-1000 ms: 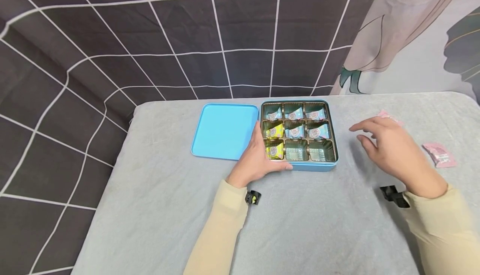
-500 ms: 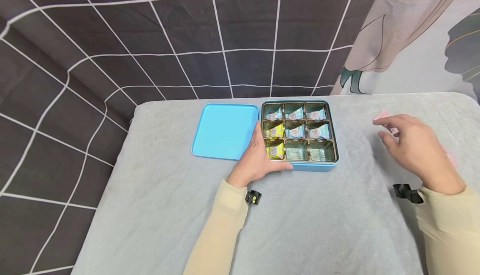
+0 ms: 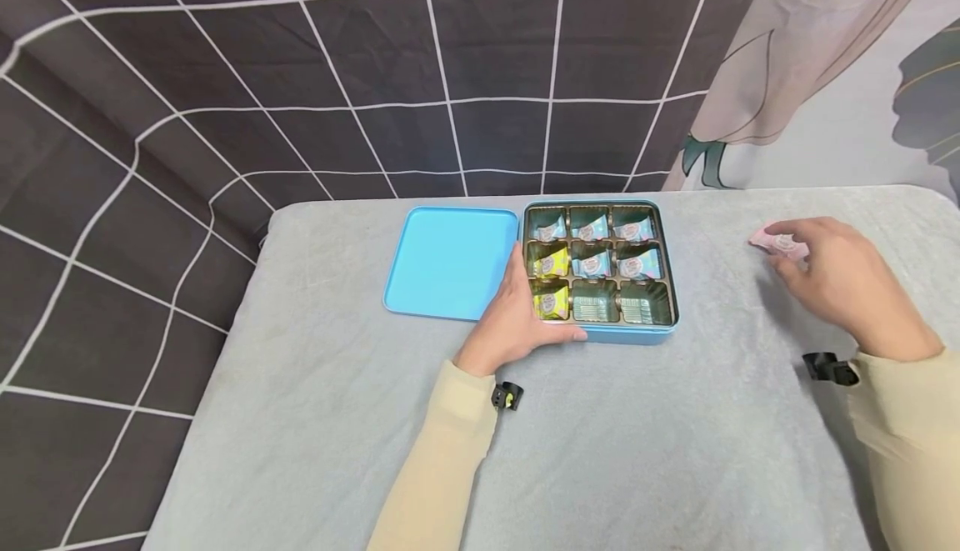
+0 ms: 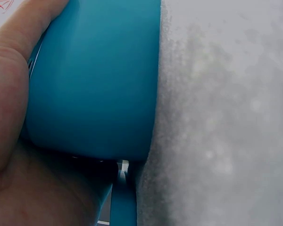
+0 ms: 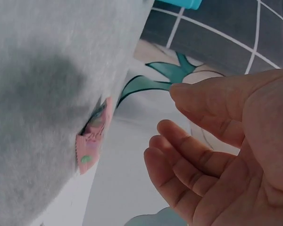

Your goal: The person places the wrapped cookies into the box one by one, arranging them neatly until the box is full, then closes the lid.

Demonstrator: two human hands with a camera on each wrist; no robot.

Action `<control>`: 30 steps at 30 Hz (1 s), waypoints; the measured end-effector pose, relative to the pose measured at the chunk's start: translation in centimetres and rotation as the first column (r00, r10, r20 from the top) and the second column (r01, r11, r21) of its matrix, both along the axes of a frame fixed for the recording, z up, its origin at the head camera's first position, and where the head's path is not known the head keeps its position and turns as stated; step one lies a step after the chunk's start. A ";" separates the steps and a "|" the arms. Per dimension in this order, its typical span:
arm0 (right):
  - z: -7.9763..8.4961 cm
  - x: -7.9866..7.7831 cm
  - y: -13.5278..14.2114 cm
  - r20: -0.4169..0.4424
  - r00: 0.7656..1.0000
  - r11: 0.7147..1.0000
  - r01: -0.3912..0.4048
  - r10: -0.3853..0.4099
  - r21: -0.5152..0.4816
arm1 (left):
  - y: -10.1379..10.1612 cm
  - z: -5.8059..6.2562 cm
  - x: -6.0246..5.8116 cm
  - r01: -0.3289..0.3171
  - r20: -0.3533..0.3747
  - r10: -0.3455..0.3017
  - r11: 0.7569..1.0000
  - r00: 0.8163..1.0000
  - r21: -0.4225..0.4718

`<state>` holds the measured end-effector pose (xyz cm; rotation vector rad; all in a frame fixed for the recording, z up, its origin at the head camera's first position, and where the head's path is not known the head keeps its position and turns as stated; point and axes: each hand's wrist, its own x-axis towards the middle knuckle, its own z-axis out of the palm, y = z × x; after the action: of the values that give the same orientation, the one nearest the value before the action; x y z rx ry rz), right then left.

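A blue tin (image 3: 628,334) with a divided inner tray stands at the back of the table. Several blue-wrapped candies (image 3: 592,264) and two yellow ones (image 3: 551,303) lie in its compartments; the front middle and front right compartments show their ribbed bottoms. My left hand (image 3: 512,318) grips the tin's front left corner, thumb along the front, fingers along the left side. The tin's blue wall (image 4: 94,80) fills much of the left wrist view. My right hand (image 3: 847,280) hovers at a pink-wrapped candy (image 3: 780,242), thumb and fingers apart, loosely bent; the right wrist view shows a gap between hand and candy (image 5: 93,136).
A flat blue lid (image 3: 450,259) lies directly left of the tin. Grey cloth (image 3: 315,418) covers the table. Behind it hangs a dark curtain with white grid lines (image 3: 495,51), and a patterned cloth (image 3: 795,76) is at the back right.
My right hand has moved right and slightly back to the farther pink candy. It now covers the second pink candy, which showed earlier. The left hand and the tin stay put.
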<state>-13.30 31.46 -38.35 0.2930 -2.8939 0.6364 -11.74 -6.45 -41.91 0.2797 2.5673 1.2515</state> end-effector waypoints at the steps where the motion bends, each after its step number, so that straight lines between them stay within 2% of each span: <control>1: 0.0 -0.2 0.1 0.014 1.000 1.000 0.007 -0.007 0.008 | 0.0 0.0 0.0 0.000 -0.002 0.000 1.000 1.000 0.003; 12: -0.2 -2.4 1.1 0.148 0.987 0.998 0.048 -0.055 0.050 | -0.1 0.0 0.0 -0.002 0.007 0.002 1.000 1.000 -0.008; 20: -0.1 -3.9 2.1 0.317 0.946 0.997 0.046 -0.063 0.060 | -0.1 0.0 -0.1 -0.002 0.001 0.002 1.000 1.000 0.004; 25: -0.4 -4.7 2.2 0.354 0.934 0.997 0.012 -0.036 0.070 | 0.0 0.0 -0.1 0.001 0.001 -0.001 1.000 1.000 0.001; 30: -0.6 -5.2 2.1 0.357 0.934 0.996 -0.023 -0.011 0.092 | 0.0 0.0 0.0 0.001 0.011 -0.001 1.000 1.000 -0.005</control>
<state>-18.55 33.54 -38.96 0.2162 -3.2803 0.6103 -11.79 -6.46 -41.94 0.2722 2.5605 1.2429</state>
